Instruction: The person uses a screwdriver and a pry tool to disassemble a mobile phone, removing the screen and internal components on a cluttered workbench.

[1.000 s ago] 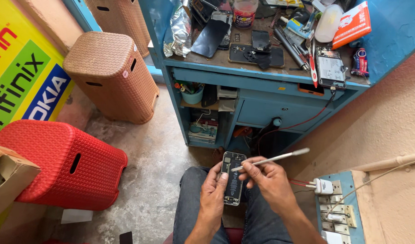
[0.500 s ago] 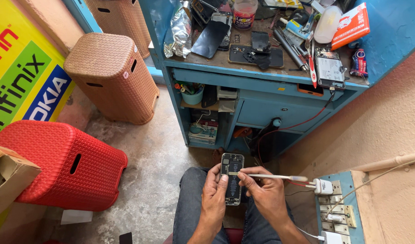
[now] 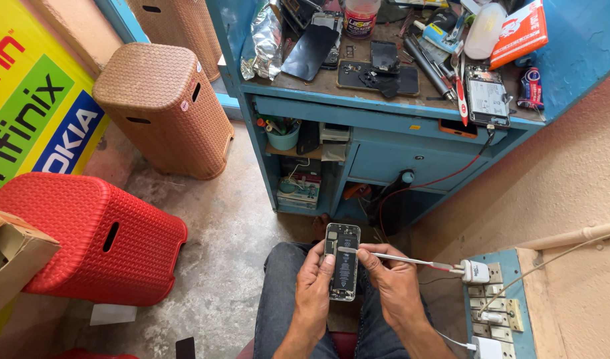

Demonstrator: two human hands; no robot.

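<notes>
Over the lap, the left hand [image 3: 313, 287] clamps an opened phone [image 3: 342, 260] by its edges; the right hand [image 3: 392, 282] pinches a thin metal tool [image 3: 391, 257] across it, blue surface [image 3: 384, 106] well apart.

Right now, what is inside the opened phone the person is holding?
The opened phone, held in the left hand, shows a long dark battery and small boards around it. The right hand lays a thin metal tool across it. Fingers cover the edges; finer parts are too small to tell.
</notes>
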